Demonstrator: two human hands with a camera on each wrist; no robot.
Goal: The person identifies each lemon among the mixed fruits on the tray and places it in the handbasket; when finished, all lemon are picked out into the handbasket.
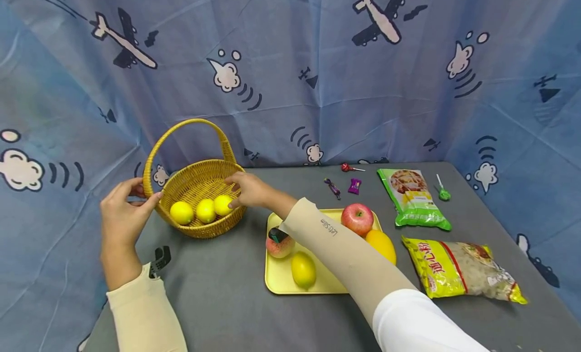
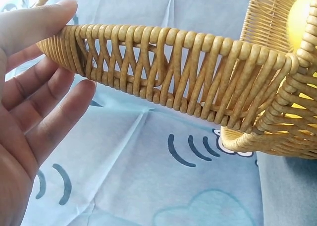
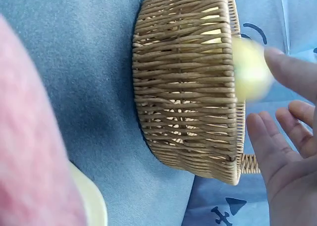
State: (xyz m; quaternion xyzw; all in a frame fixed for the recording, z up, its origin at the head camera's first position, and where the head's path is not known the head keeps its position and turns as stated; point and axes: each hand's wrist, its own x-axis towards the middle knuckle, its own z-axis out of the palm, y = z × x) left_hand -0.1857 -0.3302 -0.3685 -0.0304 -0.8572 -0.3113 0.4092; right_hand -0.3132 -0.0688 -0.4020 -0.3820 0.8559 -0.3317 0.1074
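Observation:
A yellow wicker basket (image 1: 204, 232) stands at the left of the table, three lemons inside. My left hand (image 1: 120, 216) grips the base of its arched handle, thumb on one side and fingers on the other, as the left wrist view shows with the handle (image 2: 163, 67) between them. Over the basket's right rim reaches my right hand (image 1: 251, 190), its fingers spread and loosely bent beside the rightmost lemon (image 1: 223, 204). In the right wrist view that lemon (image 3: 250, 70) is blurred at the rim, near the thumb tip, with the other fingers apart from it.
Right of the basket, a yellow tray (image 1: 283, 290) holds apples, a lemon and a mango-like fruit, partly under my right forearm. Farther right lie a green food bag (image 1: 415, 198) and a yellow food bag (image 1: 463, 269). Wrapped candies (image 1: 354, 186) and lollipops (image 1: 444, 193) lie toward the back.

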